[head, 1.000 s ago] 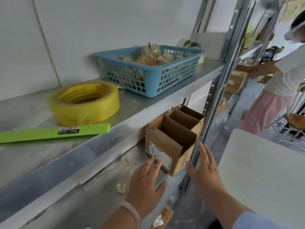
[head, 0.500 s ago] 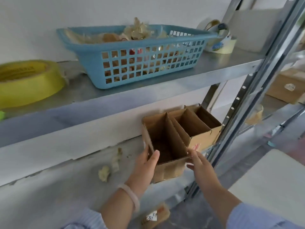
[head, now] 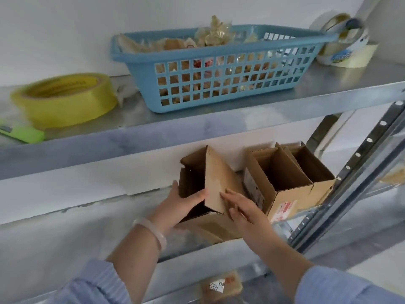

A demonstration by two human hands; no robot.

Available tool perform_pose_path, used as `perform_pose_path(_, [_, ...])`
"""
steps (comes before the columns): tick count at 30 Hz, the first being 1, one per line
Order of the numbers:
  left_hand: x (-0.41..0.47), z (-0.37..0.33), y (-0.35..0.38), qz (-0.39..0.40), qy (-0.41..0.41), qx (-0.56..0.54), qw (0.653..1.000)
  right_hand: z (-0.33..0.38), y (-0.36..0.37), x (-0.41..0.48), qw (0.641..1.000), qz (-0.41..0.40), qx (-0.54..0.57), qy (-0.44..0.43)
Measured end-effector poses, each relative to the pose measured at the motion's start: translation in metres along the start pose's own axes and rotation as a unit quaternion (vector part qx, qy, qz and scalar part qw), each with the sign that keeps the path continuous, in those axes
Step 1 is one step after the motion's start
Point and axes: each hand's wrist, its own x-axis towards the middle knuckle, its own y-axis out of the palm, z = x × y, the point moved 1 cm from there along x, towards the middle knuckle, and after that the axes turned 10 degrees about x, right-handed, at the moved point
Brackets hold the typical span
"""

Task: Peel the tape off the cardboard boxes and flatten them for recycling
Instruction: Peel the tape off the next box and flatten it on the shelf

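Note:
A small open cardboard box [head: 215,178] is tilted and pulled away from the others, just above the middle metal shelf [head: 87,220]. My left hand [head: 179,207] grips its left wall, thumb inside the opening. My right hand [head: 243,210] rests with straight fingers against the box's right side. Two more open cardboard boxes [head: 285,183] stand side by side to the right on the same shelf; the nearer one carries labels on its front and side.
On the upper shelf [head: 241,119] sit a blue basket [head: 219,69] full of crumpled tape, a yellow tape roll [head: 65,99], a green cutter [head: 22,133] and more tape rolls [head: 344,44] at the right. A perforated steel upright [head: 359,170] borders the right. A labelled box [head: 221,286] lies below.
My left hand has pulled the nearest box leftward, away from the other two, and tilted it. My right hand moved onto its right side. The camera came closer.

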Motion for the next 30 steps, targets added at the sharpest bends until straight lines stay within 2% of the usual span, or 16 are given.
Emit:
perform_pose_path(2, [0.001,0.007,-0.001,-0.010,0.008,-0.023,1.000,-0.005,-0.002,0.007,0.998,-0.038,0.021,0.048])
perform_pose_path(4, [0.005,0.016,-0.003,-0.013,0.046,-0.062,0.997,-0.012,-0.005,0.012,0.985,-0.063,0.045,0.156])
perform_pose_path(5, [0.007,0.023,-0.004,-0.015,0.061,-0.090,0.994,-0.015,-0.005,0.012,0.968,-0.067,0.074,0.229])
perform_pose_path(7, [0.008,0.035,-0.005,-0.016,0.072,-0.153,0.985,-0.026,-0.004,0.012,0.912,-0.086,0.212,0.341])
perform_pose_path(9, [0.008,0.049,-0.006,-0.004,0.079,-0.202,0.976,-0.031,-0.001,0.011,0.861,-0.092,0.328,0.377])
perform_pose_path(11, [0.007,0.064,-0.006,0.010,0.095,-0.257,0.962,-0.037,-0.001,0.011,0.873,-0.083,0.334,0.347])
perform_pose_path(14, [0.003,0.082,-0.006,0.030,0.104,-0.369,0.923,-0.031,-0.001,0.014,0.883,0.008,0.380,0.276])
perform_pose_path(16, [0.001,0.092,-0.005,0.036,0.077,-0.433,0.897,-0.020,0.000,0.016,0.891,0.067,0.386,0.229])
perform_pose_path(18, [-0.002,0.102,-0.006,0.021,0.050,-0.454,0.889,-0.006,0.005,0.019,0.914,0.087,0.350,0.183])
perform_pose_path(21, [-0.010,0.114,-0.018,-0.057,0.028,-0.419,0.906,0.012,0.013,0.022,0.951,0.069,0.287,0.094])
perform_pose_path(23, [-0.017,0.125,-0.037,-0.196,0.021,-0.379,0.904,0.021,0.017,0.022,0.977,0.061,0.204,0.008])
perform_pose_path(25, [-0.029,0.135,-0.063,-0.341,0.011,-0.329,0.880,0.029,0.023,0.023,0.991,0.072,0.086,-0.066])
perform_pose_path(26, [-0.035,0.138,-0.077,-0.383,0.014,-0.308,0.871,0.034,0.028,0.024,0.991,0.084,0.038,-0.102])
perform_pose_path(27, [-0.039,0.142,-0.088,-0.393,0.023,-0.287,0.874,0.039,0.034,0.026,0.985,0.098,0.007,-0.139])
perform_pose_path(28, [-0.042,0.142,-0.097,-0.366,0.033,-0.268,0.890,0.044,0.042,0.028,0.978,0.113,-0.014,-0.175])
perform_pose_path(30, [-0.049,0.134,-0.105,-0.271,0.033,-0.251,0.929,0.053,0.060,0.032,0.960,0.140,-0.064,-0.235])
